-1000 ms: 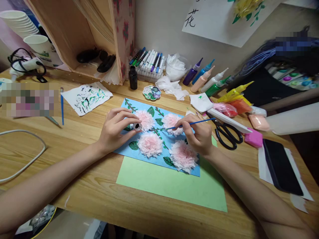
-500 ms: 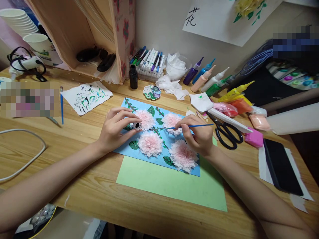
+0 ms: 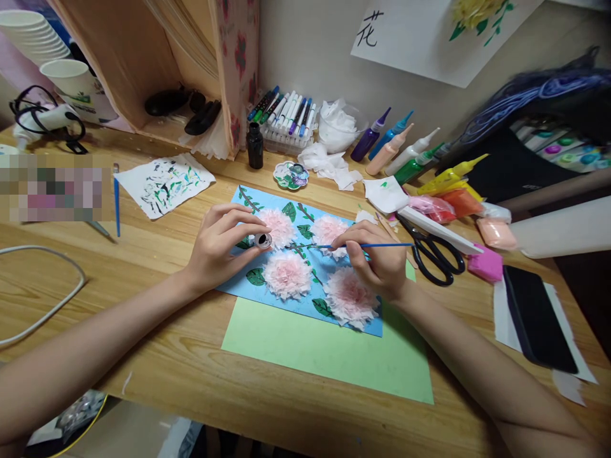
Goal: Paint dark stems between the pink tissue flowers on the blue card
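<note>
My left hand (image 3: 217, 248) pinches a small white bottle cap (image 3: 263, 240) with dark ink or paint inside, held over the left part of a blue sheet (image 3: 291, 308). Between the fingers of my right hand (image 3: 375, 257) is a thin blue paintbrush (image 3: 386, 245), its tip pointing left at the painted stems in the sheet's middle. Several fluffy pink paper flowers (image 3: 287, 275) stand out from the sheet, with green leaves (image 3: 255, 276) outlined in dark beside them. Under the blue sheet lies a light green sheet (image 3: 324, 359).
Behind the sheet stand a dark ink bottle (image 3: 255, 146), a flower-shaped palette (image 3: 291, 175) and several paint bottles (image 3: 367, 141). Black scissors (image 3: 432, 254) and a phone (image 3: 539, 318) lie to the right. On the left are a paint-smeared tissue (image 3: 167, 184), another brush (image 3: 117, 200) and a white cable (image 3: 71, 270).
The brush in my right hand has shifted slightly left at its tip and tilts flatter. My left hand holds the cap in nearly the same place.
</note>
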The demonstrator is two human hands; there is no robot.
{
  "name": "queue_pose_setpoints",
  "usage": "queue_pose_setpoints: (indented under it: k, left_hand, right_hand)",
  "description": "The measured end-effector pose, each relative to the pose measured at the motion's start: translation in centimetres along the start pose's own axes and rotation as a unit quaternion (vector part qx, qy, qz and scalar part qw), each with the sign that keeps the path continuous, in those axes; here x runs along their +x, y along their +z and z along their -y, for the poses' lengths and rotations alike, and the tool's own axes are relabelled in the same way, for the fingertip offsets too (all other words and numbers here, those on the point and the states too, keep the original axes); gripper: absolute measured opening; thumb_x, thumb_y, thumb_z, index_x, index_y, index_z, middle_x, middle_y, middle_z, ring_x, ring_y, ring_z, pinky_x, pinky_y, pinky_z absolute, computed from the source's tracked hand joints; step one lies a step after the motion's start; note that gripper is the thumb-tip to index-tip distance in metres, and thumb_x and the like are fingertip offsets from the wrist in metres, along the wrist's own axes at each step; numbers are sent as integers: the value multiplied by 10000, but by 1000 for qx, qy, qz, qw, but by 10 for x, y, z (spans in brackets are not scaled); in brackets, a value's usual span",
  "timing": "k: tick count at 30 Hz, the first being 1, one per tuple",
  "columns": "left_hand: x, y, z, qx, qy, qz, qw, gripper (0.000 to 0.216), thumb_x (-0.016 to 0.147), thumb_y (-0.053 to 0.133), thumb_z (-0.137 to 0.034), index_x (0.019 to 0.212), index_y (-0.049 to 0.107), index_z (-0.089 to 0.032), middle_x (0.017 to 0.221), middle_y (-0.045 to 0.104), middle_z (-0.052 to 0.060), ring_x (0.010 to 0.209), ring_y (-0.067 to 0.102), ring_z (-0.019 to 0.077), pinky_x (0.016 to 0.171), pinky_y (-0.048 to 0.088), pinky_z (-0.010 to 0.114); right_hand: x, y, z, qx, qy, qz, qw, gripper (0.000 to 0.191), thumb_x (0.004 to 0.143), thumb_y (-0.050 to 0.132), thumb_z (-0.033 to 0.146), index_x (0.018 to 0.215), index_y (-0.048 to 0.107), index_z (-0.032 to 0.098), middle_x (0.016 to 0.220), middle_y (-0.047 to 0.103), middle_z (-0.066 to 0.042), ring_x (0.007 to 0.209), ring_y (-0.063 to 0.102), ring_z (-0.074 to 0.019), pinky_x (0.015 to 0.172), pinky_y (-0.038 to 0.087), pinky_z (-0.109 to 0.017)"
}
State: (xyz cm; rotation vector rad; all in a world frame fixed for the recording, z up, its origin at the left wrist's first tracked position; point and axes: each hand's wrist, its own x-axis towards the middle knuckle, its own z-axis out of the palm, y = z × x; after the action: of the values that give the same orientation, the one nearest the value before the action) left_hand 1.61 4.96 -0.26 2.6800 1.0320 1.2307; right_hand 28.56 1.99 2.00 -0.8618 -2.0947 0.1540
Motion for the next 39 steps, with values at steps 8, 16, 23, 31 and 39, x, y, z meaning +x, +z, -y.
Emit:
queue_pose_setpoints:
  k: [8, 16, 23, 31, 39]
  left_hand:
    - [0, 0, 0, -4, 1, -3, 1000, 212, 775, 731, -255, 972, 654, -242, 925, 705, 13, 1003, 590, 214, 889, 468, 394]
    - [0, 0, 0, -2, 0, -2, 1000, 215, 774, 732, -250, 975, 655, -243, 931, 704, 10, 1004, 595, 214, 893, 466, 395]
    - [-1, 0, 0, -8, -9, 3, 1000, 217, 776, 727, -261, 981, 654, -259, 931, 707, 11, 1007, 594, 220, 896, 462, 406]
    - [-1, 0, 0, 8, -30, 22, 999, 167, 796, 706, -313, 950, 662, -265, 926, 708, 4, 998, 595, 223, 904, 454, 415]
    - [-1, 0, 0, 6, -22, 14, 1000, 176, 789, 715, -295, 953, 662, -260, 928, 706, 6, 1001, 596, 223, 892, 463, 410]
  right_hand:
    - [0, -1, 0, 3, 9, 3, 1000, 217, 898, 440, 106, 778, 597, 195, 672, 664, -25, 654, 579, -142, 608, 479, -283]
    - [-1, -1, -2, 16, 16, -4, 1000, 223, 899, 434, 105, 771, 600, 182, 667, 664, -32, 651, 584, -144, 620, 471, -290]
    - [-2, 0, -5, -3, 21, -3, 1000, 204, 906, 441, 119, 795, 595, 194, 671, 664, -19, 656, 596, -141, 625, 479, -291]
    - [-1, -1, -3, -8, 8, -9, 1000, 196, 899, 446, 113, 809, 598, 198, 681, 674, -22, 650, 588, -147, 620, 478, -295]
    - [-1, 0, -3, -35, -10, 5, 999, 200, 900, 447, 126, 809, 602, 215, 683, 674, -11, 637, 590, -144, 600, 486, -293]
